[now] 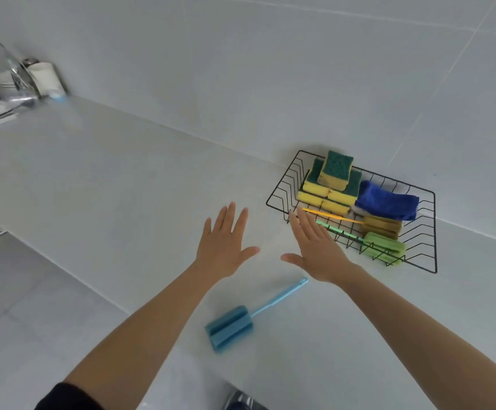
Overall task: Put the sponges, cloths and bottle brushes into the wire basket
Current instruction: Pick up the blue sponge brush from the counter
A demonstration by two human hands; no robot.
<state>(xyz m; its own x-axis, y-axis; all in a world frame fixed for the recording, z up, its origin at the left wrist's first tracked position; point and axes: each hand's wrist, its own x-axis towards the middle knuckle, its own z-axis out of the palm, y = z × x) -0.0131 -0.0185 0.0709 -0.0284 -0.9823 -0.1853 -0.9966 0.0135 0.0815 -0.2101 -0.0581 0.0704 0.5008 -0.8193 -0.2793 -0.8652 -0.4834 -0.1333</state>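
One blue brush out, two brushes in the wire basket.

Left of the wire basket, the left hand is spread flat and empty; the right hand, likewise splayed and empty, overlaps its front-left rim. One blue bottle brush lies on the surface, in front of the basket. Inside the basket: stacked sponges, one blue cloth, one orange brush, one green brush.

— Any lettering on your feed?

— I can read none. The sponges, the blue cloth and the blue bottle brush show no print or label that I can make out.

— And the containers at the far left?

— The white cup there is blurred; if it carries a mark, I cannot read it.
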